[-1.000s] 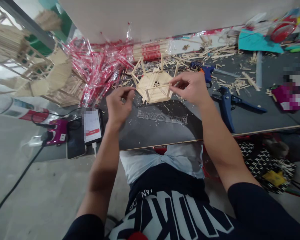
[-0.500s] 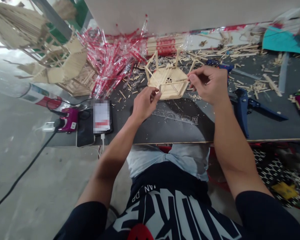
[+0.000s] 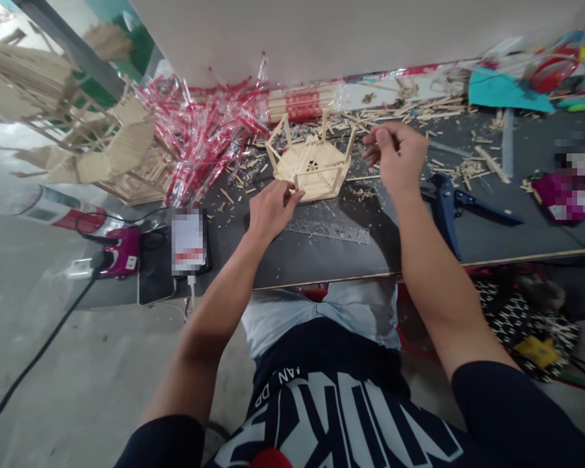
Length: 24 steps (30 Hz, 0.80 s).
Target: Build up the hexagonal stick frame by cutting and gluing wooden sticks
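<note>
A small six-sided model of glued wooden sticks (image 3: 316,162) stands on the dark table, with a flat floor, upright corner posts and a rail along its front. My left hand (image 3: 273,211) pinches the front left post of this stick model between thumb and fingers. To the right of the model, my right hand (image 3: 400,159) hovers apart from it, fingers loosely curled and a little spread, with nothing visible in them. A clear plastic ruler (image 3: 329,231) lies just in front of the model. Blue-handled cutters (image 3: 446,211) rest beside my right forearm.
Red and clear plastic wrappers (image 3: 199,136) heap up behind on the left, near a larger stick model (image 3: 121,143). Stick offcuts (image 3: 439,110) litter the back. Phones (image 3: 189,242) and a purple power adapter (image 3: 124,253) with cables lie at the left. A turquoise sheet (image 3: 507,91) is back right.
My right hand has come away from the stick model's right side and moved clear of it. The left hand keeps its pinch on the front post. The whole view has shifted slightly.
</note>
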Each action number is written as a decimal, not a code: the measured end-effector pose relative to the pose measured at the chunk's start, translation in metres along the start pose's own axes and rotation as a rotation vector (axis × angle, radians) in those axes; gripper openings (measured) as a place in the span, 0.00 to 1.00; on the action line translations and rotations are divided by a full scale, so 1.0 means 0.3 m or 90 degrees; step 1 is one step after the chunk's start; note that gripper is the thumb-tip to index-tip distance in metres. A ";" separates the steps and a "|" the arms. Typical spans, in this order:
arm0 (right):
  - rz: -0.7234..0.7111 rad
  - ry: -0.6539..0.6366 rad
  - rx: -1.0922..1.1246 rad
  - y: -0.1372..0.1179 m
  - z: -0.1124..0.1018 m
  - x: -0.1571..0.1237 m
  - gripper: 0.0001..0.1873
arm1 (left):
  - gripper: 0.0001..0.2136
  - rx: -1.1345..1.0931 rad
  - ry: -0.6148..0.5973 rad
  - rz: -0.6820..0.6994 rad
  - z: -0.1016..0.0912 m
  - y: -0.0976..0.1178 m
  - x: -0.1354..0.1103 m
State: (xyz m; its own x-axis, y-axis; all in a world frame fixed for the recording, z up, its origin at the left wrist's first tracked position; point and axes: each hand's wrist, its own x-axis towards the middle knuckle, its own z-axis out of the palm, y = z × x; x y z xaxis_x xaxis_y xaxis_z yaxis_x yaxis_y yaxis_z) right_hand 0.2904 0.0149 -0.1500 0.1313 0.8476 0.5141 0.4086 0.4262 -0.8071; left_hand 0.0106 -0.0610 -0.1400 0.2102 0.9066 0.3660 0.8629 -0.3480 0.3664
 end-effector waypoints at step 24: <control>-0.006 -0.018 0.055 0.023 0.047 -0.007 0.19 | 0.10 -0.017 0.133 -0.044 0.001 -0.047 0.014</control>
State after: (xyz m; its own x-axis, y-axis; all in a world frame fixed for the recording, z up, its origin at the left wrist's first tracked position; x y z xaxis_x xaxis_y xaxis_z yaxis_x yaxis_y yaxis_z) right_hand 0.2803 0.0204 -0.1607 0.1021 0.8518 0.5138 0.3298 0.4583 -0.8254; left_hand -0.0007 -0.0523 -0.1439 0.0484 0.8602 0.5077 0.8586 -0.2956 0.4189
